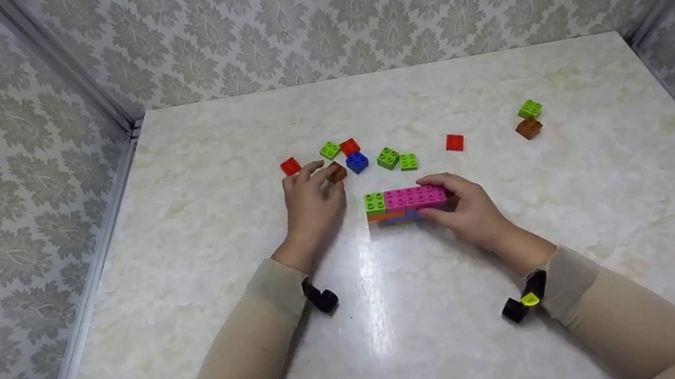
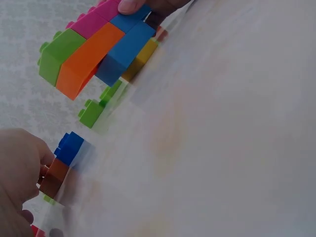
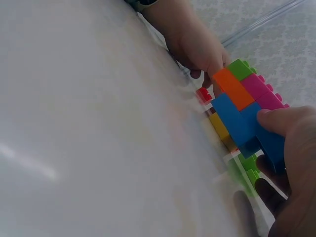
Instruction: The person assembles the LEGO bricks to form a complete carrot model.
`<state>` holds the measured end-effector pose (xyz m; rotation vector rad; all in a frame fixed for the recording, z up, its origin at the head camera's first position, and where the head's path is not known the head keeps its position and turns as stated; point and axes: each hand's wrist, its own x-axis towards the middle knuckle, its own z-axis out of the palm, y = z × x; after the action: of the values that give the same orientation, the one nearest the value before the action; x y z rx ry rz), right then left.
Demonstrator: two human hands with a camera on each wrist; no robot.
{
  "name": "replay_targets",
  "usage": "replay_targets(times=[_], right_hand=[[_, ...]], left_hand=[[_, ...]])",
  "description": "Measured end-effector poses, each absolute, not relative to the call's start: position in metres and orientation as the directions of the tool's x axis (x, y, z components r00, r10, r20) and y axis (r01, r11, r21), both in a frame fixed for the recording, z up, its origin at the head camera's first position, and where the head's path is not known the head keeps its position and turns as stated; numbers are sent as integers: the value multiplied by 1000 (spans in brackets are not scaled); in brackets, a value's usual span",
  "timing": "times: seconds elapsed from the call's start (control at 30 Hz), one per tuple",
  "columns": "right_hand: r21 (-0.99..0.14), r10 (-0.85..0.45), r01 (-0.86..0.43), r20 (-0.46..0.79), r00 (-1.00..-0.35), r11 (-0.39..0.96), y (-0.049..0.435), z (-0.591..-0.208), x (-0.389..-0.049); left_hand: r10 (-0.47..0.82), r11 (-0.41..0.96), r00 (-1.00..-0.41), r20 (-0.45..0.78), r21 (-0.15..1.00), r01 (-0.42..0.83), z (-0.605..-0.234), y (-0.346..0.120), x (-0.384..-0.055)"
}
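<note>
My right hand [image 1: 472, 208] grips the right end of a built-up block of toy building bricks [image 1: 406, 199]. Its top row has one green brick and pink ones; orange, blue and yellow bricks [image 2: 140, 61] show beneath in the left wrist view. The thumb presses on a blue brick [image 3: 252, 121]. My left hand [image 1: 312, 202] is at a small brown brick [image 1: 337, 172], index finger and thumb on either side of it, pinching it. A blue brick [image 2: 69, 147] sits right beside the brown one. Part of the brown brick is hidden by the fingers.
Beyond the left hand lie red [image 1: 290, 166] and green [image 1: 329, 150] bricks, with another red brick [image 1: 349, 146] behind the blue one. Two green bricks [image 1: 388, 157] lie behind the block. Farther right are a red piece [image 1: 454, 142], a green brick [image 1: 530, 108] and a brown brick [image 1: 529, 128].
</note>
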<state>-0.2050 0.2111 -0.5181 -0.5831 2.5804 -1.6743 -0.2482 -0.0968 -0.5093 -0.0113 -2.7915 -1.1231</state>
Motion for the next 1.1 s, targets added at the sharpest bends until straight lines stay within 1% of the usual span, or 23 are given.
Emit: replay_targets(times=[0.07,0.2,0.5,0.8,0.9,1.1], right_hand=[[-884,-314,-296,184,-932,361,211,-517,-205],[-887,-313,-286,173,-934,363,211,-515,-206],[-887,-308,-281,170,-936,365,211,-516,-205],[-901,-302,-265,161,-940,343,210,-517,-205],[-901,-302,-264,160,-940,344,211,-517,-205],[-898,-303,-270,165,-939,348,211,-518,-205]], left_hand=[[-43,739,-992,120,672,49,-509,-97,-249],[-65,736,-991,114,676,30,-509,-97,-250],[-63,716,-984,167,695,72,-511,-98,-249],[-79,606,-982,172,790,90,-507,-96,-245],[-61,563,-976,207,815,138,-507,-97,-244],[-4,428,-967,255,874,228,-508,-96,-242]])
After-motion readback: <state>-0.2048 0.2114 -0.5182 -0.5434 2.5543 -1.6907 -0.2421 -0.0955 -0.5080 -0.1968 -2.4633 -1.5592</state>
